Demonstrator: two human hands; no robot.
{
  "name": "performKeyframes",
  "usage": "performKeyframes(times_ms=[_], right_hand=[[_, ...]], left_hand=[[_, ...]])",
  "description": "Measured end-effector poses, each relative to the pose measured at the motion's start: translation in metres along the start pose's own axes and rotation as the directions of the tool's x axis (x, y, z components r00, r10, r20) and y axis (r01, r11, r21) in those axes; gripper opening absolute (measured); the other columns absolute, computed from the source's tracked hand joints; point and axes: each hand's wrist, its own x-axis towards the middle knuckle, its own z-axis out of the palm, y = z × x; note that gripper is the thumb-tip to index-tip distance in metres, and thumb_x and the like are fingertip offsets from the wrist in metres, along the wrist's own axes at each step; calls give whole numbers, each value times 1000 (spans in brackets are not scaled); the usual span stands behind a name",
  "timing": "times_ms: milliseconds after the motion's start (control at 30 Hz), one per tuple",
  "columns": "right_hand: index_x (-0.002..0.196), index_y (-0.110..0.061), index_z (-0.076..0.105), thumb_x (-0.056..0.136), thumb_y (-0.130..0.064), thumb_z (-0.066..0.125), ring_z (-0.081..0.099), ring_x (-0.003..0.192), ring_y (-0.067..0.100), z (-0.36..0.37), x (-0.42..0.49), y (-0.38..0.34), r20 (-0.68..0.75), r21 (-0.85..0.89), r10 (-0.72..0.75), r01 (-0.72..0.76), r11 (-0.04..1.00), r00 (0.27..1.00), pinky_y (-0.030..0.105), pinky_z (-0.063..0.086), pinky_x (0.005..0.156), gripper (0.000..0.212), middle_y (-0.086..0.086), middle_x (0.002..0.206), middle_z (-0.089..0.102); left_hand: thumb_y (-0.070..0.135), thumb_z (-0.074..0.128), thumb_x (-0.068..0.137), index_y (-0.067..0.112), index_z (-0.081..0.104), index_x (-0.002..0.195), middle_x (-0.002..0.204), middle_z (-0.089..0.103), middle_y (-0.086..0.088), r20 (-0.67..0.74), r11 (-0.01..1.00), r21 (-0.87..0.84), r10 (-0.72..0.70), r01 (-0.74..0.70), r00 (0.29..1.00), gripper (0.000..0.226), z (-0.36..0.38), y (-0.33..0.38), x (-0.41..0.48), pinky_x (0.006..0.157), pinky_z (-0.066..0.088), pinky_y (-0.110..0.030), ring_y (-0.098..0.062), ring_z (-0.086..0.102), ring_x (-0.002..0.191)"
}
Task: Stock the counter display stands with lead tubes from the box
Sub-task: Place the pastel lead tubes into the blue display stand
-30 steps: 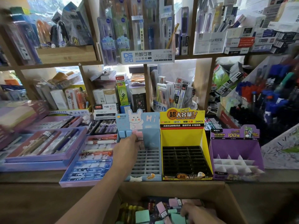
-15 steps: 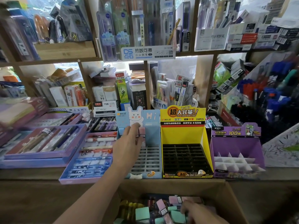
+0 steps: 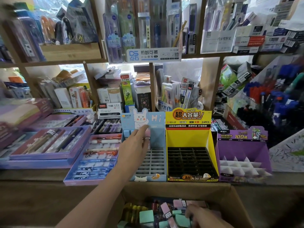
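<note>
Reached further up the pale-blue cardboard display stand (image 3: 158, 162) with left hand (image 3: 134, 145), fingers now straight, pressing a pink lead tube (image 3: 148, 133) into the back row beside blue ones (image 3: 127, 133). Delving with right hand (image 3: 202, 214) in the brown cardboard box (image 3: 181, 189) among loose tubes (image 3: 146, 215), fingers curled; cannot tell whether gripping one. Could jam or tip the pink tube if pushed askew.

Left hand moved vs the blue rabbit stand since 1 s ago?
Yes. The left hand rose toward the back: fingertips now reach the rabbit print on the pale blue cardboard display stand, earlier below it.
</note>
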Motion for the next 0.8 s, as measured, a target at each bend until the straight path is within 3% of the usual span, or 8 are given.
performKeyframes(times_ms=[100, 200, 300, 400, 500, 567, 633, 800], right_hand=[[130, -15, 54, 107, -28, 51, 51, 76, -8, -14, 2, -12, -64, 30, 54, -52, 998, 996, 1, 38, 70, 28, -13, 90, 49], [119, -37, 55, 98, -34, 62, 59, 100, -3, -10, -7, -22, -45, -98, 25, -29, 995, 999, 6, 41, 89, 23, -14, 107, 54], [118, -41, 57, 89, -42, 72, 62, 96, -1, -11, -13, -30, -42, -110, 80, -84, 990, 996, 13, 47, 89, 32, -12, 105, 59], [123, -37, 55, 90, -43, 71, 61, 93, 1, -9, -10, -28, 18, -166, 97, -93, 982, 995, 15, 48, 78, 37, -9, 101, 60], [126, -35, 54, 88, -42, 72, 62, 93, 5, -8, -12, -30, 16, -194, 113, -108, 975, 993, 27, 53, 82, 43, -10, 102, 62], [128, -33, 55, 87, -43, 75, 63, 94, 7, -2, -13, -30, 18, -191, 127, -121, 974, 992, 29, 55, 82, 46, -11, 102, 63], [127, -34, 56, 87, -43, 75, 63, 94, 8, 6, -13, -29, -7, -180, 136, -135, 974, 991, 33, 57, 85, 45, -11, 101, 63], [125, -36, 58, 91, -46, 71, 63, 94, 6, 25, -13, -39, -154, -186, 109, -137, 973, 982, 32, 58, 82, 38, -13, 105, 64]], left_hand=[[23, 61, 100, 29, 58, 131, 108, 67, 15, -16, 992, -126, -20, 17, 1000, 32, -12, 7, -23, 69, 56, -26, -6, 66, 87], [21, 67, 95, 31, 69, 116, 102, 65, 23, 25, 979, -202, -8, 13, 1000, 23, -21, 14, -63, 70, 54, -15, 6, 61, 80], [26, 68, 94, 37, 70, 106, 93, 67, 25, 191, 965, -240, -55, 101, 980, 17, -24, 18, -106, 70, 56, -21, 5, 63, 81], [34, 69, 92, 38, 67, 104, 89, 68, 23, 453, 950, -192, -136, 245, 881, 12, -22, 15, -136, 79, 56, -24, 4, 63, 85], [45, 70, 89, 37, 63, 118, 105, 67, 19, 676, 956, -43, -186, 290, 713, 31, -20, 10, -153, 91, 55, -30, -5, 62, 99], [66, 65, 72, 31, 66, 115, 103, 68, 14, 748, 954, 22, -215, 300, 627, 55, -21, 9, -160, 89, 55, -32, -10, 64, 97], [81, 50, 51, 29, 67, 102, 96, 66, 13, 762, 950, 29, -222, 311, 608, 75, -20, 8, -166, 84, 55, -31, -10, 63, 91], [71, 64, 64, 34, 54, 87, 91, 58, 13, 767, 960, 90, -237, 266, 597, 45, -17, 3, -176, 68, 45, -25, -4, 54, 83]])
